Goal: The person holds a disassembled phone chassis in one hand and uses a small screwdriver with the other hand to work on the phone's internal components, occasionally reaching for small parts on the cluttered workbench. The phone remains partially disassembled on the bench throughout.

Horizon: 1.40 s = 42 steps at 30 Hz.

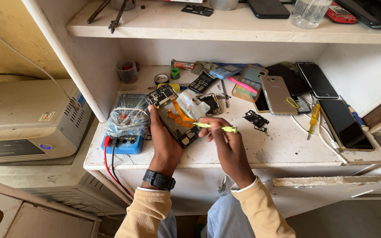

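**Opened phone held up, screwdriver at its edge**

Left grip [164,141] wraps round an opened phone [173,115], fingers closed on its lower edge and tilting it up off the counter [278,145], just left of frame centre. Right grip [225,143] is pinched on a thin yellow-green screwdriver [214,127], whose tip points left and meets the phone's right side.

Judging by how it lies, the phone's back cover is already off: the circuit board shows at its upper end and an orange sheet runs down the middle. A clear plastic piece [192,105] sits loose against its upper right. The board is in place, so stripping looks partly done.

Beside the left grip, at the left edge of the counter, a blue multimeter [124,143] lies under a plastic bag with red and black leads hanging down. Right of the hands lies a small black bracket [255,119]. Further right and up are several whole phones [278,94] and a yellow screwdriver [314,118].
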Motion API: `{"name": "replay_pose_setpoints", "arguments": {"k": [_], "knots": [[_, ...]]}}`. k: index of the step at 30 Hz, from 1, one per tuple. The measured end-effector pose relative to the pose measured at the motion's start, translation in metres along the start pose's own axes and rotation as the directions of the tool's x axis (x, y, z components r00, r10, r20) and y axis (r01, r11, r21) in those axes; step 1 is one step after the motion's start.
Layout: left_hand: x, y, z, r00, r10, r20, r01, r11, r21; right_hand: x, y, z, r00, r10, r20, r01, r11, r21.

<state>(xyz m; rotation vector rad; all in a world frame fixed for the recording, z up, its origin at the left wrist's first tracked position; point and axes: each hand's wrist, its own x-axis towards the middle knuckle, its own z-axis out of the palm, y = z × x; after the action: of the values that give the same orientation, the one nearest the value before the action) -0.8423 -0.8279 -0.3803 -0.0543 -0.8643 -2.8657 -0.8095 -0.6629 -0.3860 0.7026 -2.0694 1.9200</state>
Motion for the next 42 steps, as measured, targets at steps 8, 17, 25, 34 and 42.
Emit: {"name": "replay_pose_setpoints", "arguments": {"k": [8, 17, 25, 34, 42], "knots": [[0.0, -0.001, -0.001, 1.0, 0.004, 0.0, -0.004, 1.0, 0.009, 0.0, -0.002, 0.008, 0.998, 0.056, -0.04, -0.06, 0.993, -0.106], [-0.001, -0.003, -0.001, 0.999, 0.028, 0.037, -0.031, 0.996, 0.08, -0.001, 0.002, 0.011, 0.996, 0.043, -0.083, -0.054, 0.989, -0.139], [-0.003, -0.002, 0.0, 0.999, 0.027, 0.046, -0.032, 0.992, 0.125, -0.001, -0.002, 0.015, 0.998, -0.046, -0.051, 0.034, 0.974, -0.222], [-0.007, 0.002, 0.003, 0.997, 0.011, 0.074, -0.022, 0.988, 0.152, -0.001, -0.003, 0.017, 0.998, -0.056, -0.029, 0.045, 0.958, -0.282], [-0.012, 0.003, 0.003, 0.994, -0.031, 0.105, 0.011, 0.982, 0.188, 0.012, 0.001, 0.015, 0.996, 0.089, -0.012, -0.089, 0.961, -0.263]]}}
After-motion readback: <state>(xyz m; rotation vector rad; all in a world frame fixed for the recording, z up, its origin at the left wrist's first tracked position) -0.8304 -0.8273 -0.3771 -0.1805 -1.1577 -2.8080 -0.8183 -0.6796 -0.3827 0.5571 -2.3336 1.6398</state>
